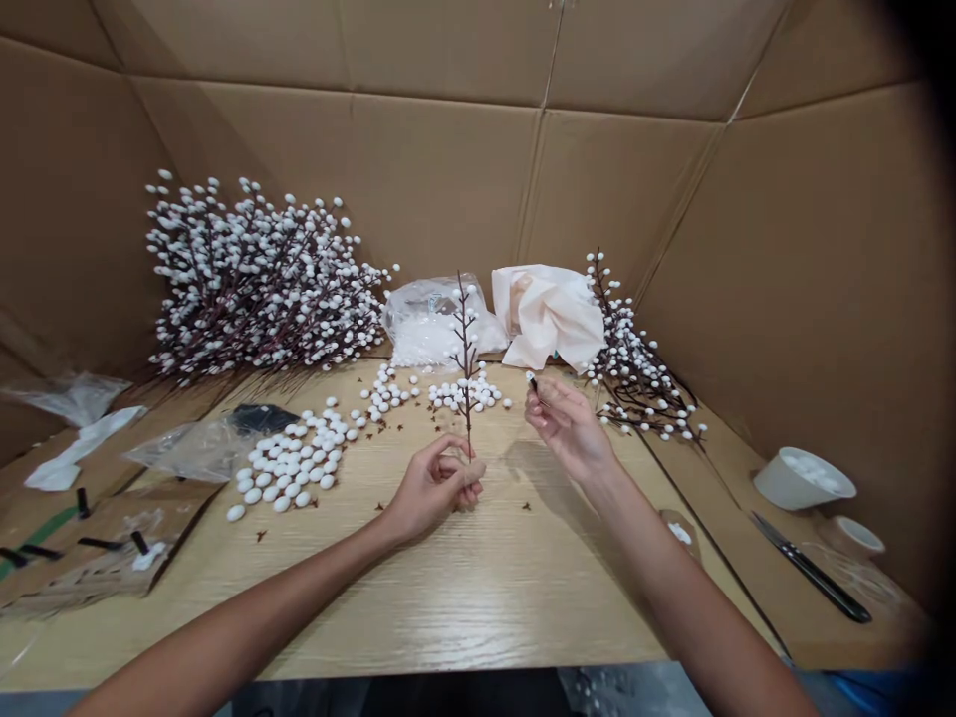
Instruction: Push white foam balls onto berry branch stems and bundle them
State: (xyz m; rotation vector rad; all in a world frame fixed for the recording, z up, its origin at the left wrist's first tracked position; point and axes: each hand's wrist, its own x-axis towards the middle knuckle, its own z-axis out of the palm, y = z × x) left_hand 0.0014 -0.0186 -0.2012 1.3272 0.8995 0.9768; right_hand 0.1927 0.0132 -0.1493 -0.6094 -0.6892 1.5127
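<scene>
In the middle of the view my left hand (440, 480) pinches the lower end of a brown artificial branch (467, 383). The branch stands upright, with short bare side twigs and a few white balls near its top. To the right of it, my right hand (569, 426) is raised and closed on a small black stick (532, 381) with a white tip. The stick is apart from the branch. Behind the branch lies a group of white balls (448, 396). A larger spread of white balls (291, 463) covers the table to the left.
A big pile of white-berried branches (261, 284) is at the back left, a smaller pile (634, 363) at the right. A clear bag (425, 319) and crumpled paper (549, 317) stand between. A knife (814, 573) and bowl (773, 483) lie right; cardboard walls (448, 149) surround the table.
</scene>
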